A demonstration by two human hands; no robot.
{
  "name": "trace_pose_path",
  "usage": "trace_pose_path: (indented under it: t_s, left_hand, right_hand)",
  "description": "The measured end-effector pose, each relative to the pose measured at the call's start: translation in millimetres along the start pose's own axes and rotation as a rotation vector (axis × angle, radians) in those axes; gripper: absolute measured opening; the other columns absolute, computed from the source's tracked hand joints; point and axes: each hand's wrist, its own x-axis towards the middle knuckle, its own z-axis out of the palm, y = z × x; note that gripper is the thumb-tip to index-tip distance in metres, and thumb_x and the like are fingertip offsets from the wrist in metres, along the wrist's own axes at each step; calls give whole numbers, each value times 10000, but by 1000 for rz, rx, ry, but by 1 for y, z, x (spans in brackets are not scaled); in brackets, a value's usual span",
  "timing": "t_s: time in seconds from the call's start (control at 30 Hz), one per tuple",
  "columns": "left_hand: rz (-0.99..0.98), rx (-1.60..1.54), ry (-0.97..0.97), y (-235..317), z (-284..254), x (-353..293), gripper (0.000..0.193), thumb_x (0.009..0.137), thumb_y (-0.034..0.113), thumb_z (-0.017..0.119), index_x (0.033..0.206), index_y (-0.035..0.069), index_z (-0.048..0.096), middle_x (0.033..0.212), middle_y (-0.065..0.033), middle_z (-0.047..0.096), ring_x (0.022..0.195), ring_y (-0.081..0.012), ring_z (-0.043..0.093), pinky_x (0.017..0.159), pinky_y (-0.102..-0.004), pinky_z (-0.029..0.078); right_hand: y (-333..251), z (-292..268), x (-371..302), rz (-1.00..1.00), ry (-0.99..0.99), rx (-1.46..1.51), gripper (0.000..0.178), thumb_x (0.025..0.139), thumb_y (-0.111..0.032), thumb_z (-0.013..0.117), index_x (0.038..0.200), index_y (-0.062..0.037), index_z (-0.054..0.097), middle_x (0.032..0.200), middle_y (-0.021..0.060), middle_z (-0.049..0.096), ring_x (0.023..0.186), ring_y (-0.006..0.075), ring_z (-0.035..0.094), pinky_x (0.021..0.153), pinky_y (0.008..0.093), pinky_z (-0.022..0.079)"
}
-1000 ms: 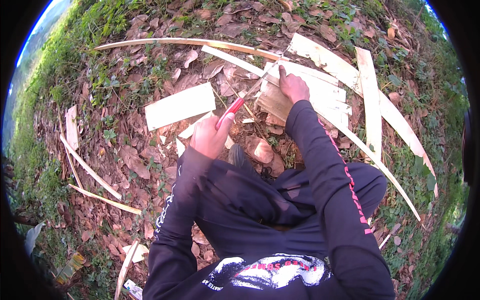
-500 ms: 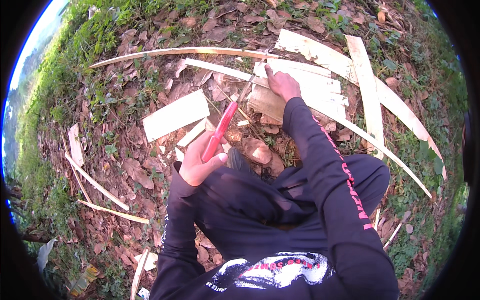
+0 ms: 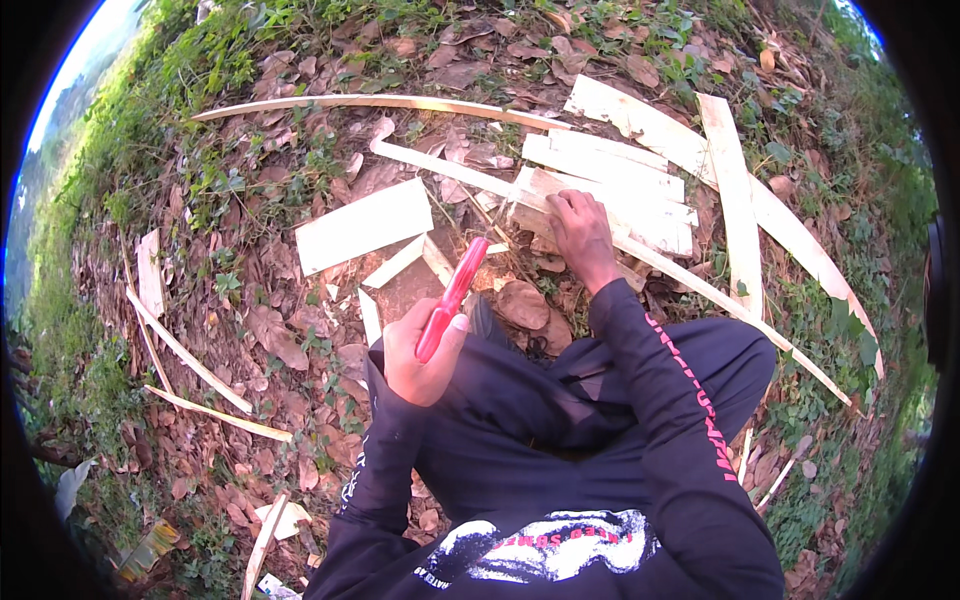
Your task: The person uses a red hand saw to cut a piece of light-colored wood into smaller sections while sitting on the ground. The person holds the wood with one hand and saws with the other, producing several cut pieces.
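Observation:
My left hand is closed round the red handle of a tool, tilted up over my bent left leg. No blade shows clearly beyond the handle's far end. Out to the right, my right hand lies over the near left edge of a stack of pale wooden boards, fingers curled on a board there. A long thin wooden strip passes beneath or beside that hand, running from upper left to lower right; the exact contact is hidden.
A rectangular board lies left of the stack, with short offcuts below it. A long curved strip lies beyond. Two wider planks cross at the right. More thin strips lie left on dry leaves and green plants.
The long thin blade seen reaching from the red handle to the boards no longer shows. My left hand has drawn nearer; my right hand, its thumb formerly extended, has moved nearer and curled.

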Motion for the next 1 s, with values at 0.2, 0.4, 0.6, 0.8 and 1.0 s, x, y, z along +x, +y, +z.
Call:
trace_pose_path:
  t_s: [0.2, 0.4, 0.6, 0.8, 1.0]
  left_hand:
    - [37, -42, 13, -9, -10, 2, 252, 950, 220, 640, 919, -30, 648, 597, 33, 497, 551, -35, 434, 522, -225, 336]
    - [42, -30, 2, -17, -7, 10, 226, 942, 195, 650, 868, -17, 620, 565, -68, 526, 500, -135, 494, 520, -296, 391]
    - [42, -71, 4, -22, 1, 32, 233, 948, 199, 626, 847, -10, 616, 574, -65, 524, 510, -140, 492, 519, -312, 382]
    - [9, -89, -19, -43, -1, 49, 256, 971, 223, 576, 892, -13, 633, 641, 28, 535, 570, -39, 451, 541, -210, 346]
    - [4, -56, -24, -39, -8, 51, 266, 958, 227, 583, 860, -16, 627, 617, -9, 521, 562, -81, 466, 548, -249, 362]
  right_hand:
    - [-10, 4, 8, 42, 35, 18, 268, 846, -96, 641, 1104, -30, 666, 1107, 123, 594, 1067, 303, 560, 919, 430, 449]
    - [-5, 35, 27, 295, 114, -135, 351, 953, -324, 539, 1090, -36, 685, 1142, 138, 618, 1099, 323, 570, 923, 468, 418]
    - [-4, 49, 75, 767, -217, -281, 637, 1004, -548, 316, 1099, -57, 710, 1065, 201, 700, 1054, 352, 630, 935, 502, 366]
    - [-1, 52, 81, 737, -356, -264, 706, 990, -627, 309, 1183, -52, 670, 1112, 201, 689, 1088, 358, 625, 927, 519, 380]
    - [2, 48, 54, 334, -276, -249, 952, 817, -775, 526, 1461, -78, 443, 1308, 182, 578, 1213, 313, 560, 968, 485, 384]
